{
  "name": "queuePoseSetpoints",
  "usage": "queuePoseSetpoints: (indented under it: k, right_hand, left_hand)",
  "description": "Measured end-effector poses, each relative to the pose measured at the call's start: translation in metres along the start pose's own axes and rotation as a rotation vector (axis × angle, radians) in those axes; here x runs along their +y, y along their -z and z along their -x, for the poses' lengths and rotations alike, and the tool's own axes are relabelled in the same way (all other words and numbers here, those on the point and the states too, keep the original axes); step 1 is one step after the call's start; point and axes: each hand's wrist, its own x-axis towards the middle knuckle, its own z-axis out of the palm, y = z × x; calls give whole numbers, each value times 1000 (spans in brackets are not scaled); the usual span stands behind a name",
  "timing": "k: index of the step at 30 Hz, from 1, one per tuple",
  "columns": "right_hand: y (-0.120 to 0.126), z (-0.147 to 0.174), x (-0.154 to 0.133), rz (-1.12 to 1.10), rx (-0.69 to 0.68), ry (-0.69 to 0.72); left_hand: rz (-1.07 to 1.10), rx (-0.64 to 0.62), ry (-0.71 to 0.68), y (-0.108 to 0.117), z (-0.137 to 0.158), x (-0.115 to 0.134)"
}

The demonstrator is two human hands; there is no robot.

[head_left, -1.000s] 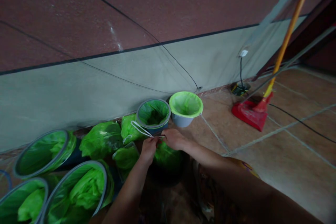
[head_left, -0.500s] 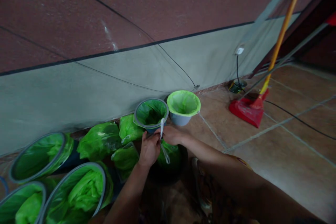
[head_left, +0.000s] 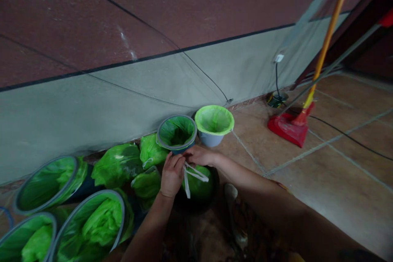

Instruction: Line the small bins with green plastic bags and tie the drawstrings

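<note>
My left hand (head_left: 172, 175) and my right hand (head_left: 201, 156) meet over a dark round bin (head_left: 215, 190). Both have their fingers closed in a pinch on the white drawstring (head_left: 196, 175) of a green garbage bag (head_left: 201, 186) that sits in this bin. Two loose ends of the drawstring hang below my fingers, one downward and one to the right. The fingers cover the spot where the strands cross, so I cannot tell whether there is a knot. Just beyond my hands stand a grey-rimmed bin (head_left: 177, 133) with a green liner and a light grey bin (head_left: 211, 140) with a lime-green liner.
Several grey-rimmed bins with green liners (head_left: 89, 225) stand at lower left. Tied green bags (head_left: 118, 163) lie along the wall (head_left: 107, 114). To the right, a red dustpan (head_left: 288, 129) and a yellow-handled broom (head_left: 327, 49) lean by a black cable (head_left: 346, 135).
The drawstring stood up above my fingers earlier; now its ends hang down and to the right. My hands stay close together over the bin.
</note>
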Motion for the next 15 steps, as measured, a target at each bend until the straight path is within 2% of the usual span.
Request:
queuePoseSetpoints:
  k: [6, 12, 15]
  right_hand:
    - [1, 7, -12, -62, -36, -147]
    - [-5, 5, -27, 256, 243, -191]
    - [-9, 2, -27, 163, 311, -258]
  left_hand:
    - [46, 36, 91, 2, -1, 0]
    - [176, 17, 226, 8, -9, 3]
    - [233, -47, 291, 9, -9, 4]
